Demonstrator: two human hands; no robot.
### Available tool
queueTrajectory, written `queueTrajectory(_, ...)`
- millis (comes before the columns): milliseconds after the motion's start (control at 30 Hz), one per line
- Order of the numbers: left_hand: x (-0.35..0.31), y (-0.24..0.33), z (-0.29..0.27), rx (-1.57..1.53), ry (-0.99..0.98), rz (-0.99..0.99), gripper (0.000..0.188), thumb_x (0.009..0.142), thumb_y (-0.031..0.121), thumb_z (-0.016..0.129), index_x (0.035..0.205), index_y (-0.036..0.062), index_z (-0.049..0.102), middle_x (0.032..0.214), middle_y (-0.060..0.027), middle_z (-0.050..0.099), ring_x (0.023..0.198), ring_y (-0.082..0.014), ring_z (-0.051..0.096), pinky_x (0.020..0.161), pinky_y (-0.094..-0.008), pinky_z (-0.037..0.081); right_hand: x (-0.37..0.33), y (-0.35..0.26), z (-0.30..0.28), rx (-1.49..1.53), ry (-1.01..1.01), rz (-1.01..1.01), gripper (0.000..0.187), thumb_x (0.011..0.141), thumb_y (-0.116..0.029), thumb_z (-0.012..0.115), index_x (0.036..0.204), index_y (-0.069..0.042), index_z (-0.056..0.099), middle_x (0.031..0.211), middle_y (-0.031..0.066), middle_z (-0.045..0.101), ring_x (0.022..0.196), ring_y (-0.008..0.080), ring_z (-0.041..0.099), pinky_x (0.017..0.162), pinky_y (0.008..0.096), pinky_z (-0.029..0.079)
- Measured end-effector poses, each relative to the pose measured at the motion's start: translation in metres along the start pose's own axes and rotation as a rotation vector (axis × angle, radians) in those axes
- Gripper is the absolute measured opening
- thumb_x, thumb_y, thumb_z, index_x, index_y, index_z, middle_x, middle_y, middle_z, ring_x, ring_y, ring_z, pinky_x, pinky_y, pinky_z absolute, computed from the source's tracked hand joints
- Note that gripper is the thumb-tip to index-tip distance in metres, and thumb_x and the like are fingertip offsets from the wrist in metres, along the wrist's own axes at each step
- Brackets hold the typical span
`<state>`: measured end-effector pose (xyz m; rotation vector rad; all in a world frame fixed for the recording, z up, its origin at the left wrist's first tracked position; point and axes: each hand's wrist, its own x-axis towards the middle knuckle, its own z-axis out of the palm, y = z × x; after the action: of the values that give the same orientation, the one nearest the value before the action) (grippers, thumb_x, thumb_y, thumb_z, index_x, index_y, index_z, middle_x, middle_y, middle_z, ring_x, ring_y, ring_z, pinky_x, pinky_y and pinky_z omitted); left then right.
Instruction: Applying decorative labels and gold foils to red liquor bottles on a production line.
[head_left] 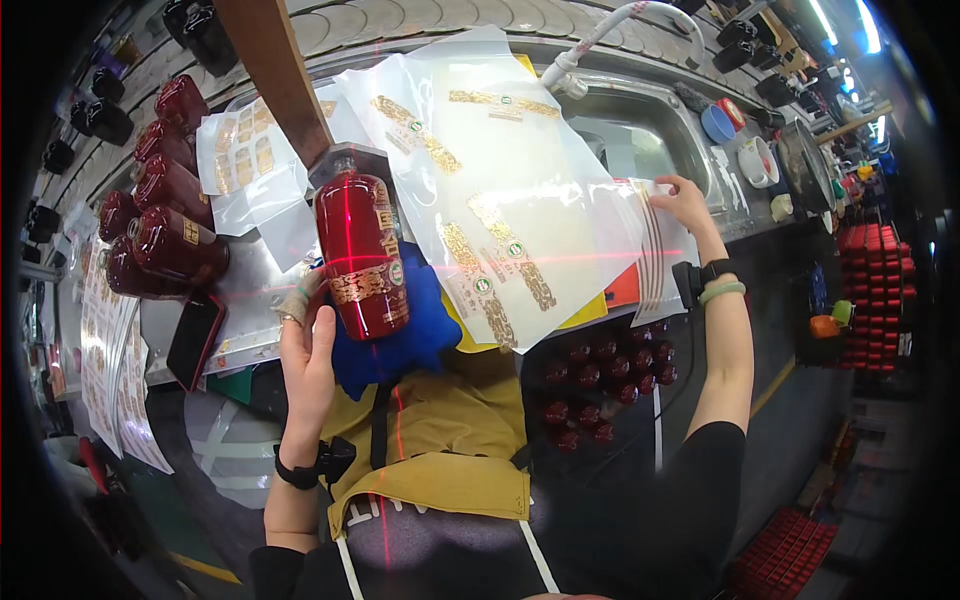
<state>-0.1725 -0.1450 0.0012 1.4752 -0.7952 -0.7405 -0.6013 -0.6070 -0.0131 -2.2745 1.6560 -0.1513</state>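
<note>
A glossy dark red glass bottle [358,235] with a gold patterned band lies tilted on a blue cloth [432,310], its neck end at a dark rest under a wooden post. Beside its left side is my left hand [308,350], open, the thumb apart from the fingers; some fingertips are wrapped in pale covering and partly hidden, so I cannot tell whether they touch the glass. Out to the right, my right hand [684,205] pinches the upper edge of a narrow decal sheet [652,265] with thin brown stripes. Large translucent decal sheets [540,210] with gold patterns lie between the hands.
Several red bottles [172,240] stand at the left, near a phone [196,340] and more decal sheets [112,370]. A metal sink [650,130] with a white faucet [600,48] is behind. Bowls [757,162] sit at the right. Several red bottles [610,375] stand below the bench edge.
</note>
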Motion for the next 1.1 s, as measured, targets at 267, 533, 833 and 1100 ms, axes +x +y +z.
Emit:
queueTrajectory(267, -0.004, 0.001, 0.006, -0.002, 0.028, 0.029, 0.048, 0.107, 0.013, 0.056, 0.151, -0.0038, 0.046, 0.145, -0.0162, 0.057, 0.135, -0.0241, 0.054, 0.116, -0.0379, 0.038, 0.032, 0.039, 0.017, 0.172, -0.043, 0.053, 0.045, 0.084, -0.029, 0.084, 0.123, -0.008, 0.076, 0.089, 0.0072, 0.072, 0.083, 0.0182, 0.067, 0.077, 0.0335, 0.054)
queueTrajectory(533, -0.011, -0.007, -0.001, 0.202, 0.012, 0.149, 0.075, 0.087, 0.017, 0.082, 0.150, -0.0049, 0.047, 0.147, -0.0190, 0.057, 0.140, -0.0285, 0.051, 0.120, -0.0408, 0.035, 0.022, 0.051, 0.049, 0.252, 0.303, -0.103, 0.024, 0.096, -0.021, 0.074, 0.113, -0.005, 0.080, 0.091, 0.0006, 0.072, 0.085, 0.0107, 0.063, 0.077, 0.0266, 0.050)
queueTrajectory(833, -0.013, -0.001, 0.007, 0.220, 0.009, 0.127, 0.091, 0.074, 0.011, 0.091, 0.152, -0.0029, 0.046, 0.149, -0.0170, 0.055, 0.142, -0.0276, 0.049, 0.122, -0.0390, 0.033, -0.013, 0.028, 0.017, 0.775, 0.158, 0.125, 0.019, 0.098, -0.016, 0.072, 0.111, -0.004, 0.078, 0.093, 0.0030, 0.075, 0.074, 0.0080, 0.061, 0.065, 0.0233, 0.046)
queueTrajectory(1100, -0.008, -0.002, 0.007, 0.366, 0.025, 0.167, 0.094, 0.069, 0.009, 0.094, 0.150, -0.0027, 0.048, 0.147, -0.0166, 0.057, 0.139, -0.0284, 0.052, 0.120, -0.0396, 0.035, 0.019, -0.032, -0.063, 0.312, 0.704, -0.159, 0.019, 0.099, -0.016, 0.069, 0.110, -0.003, 0.077, 0.092, 0.0075, 0.077, 0.083, 0.0135, 0.070, 0.077, 0.0295, 0.053)
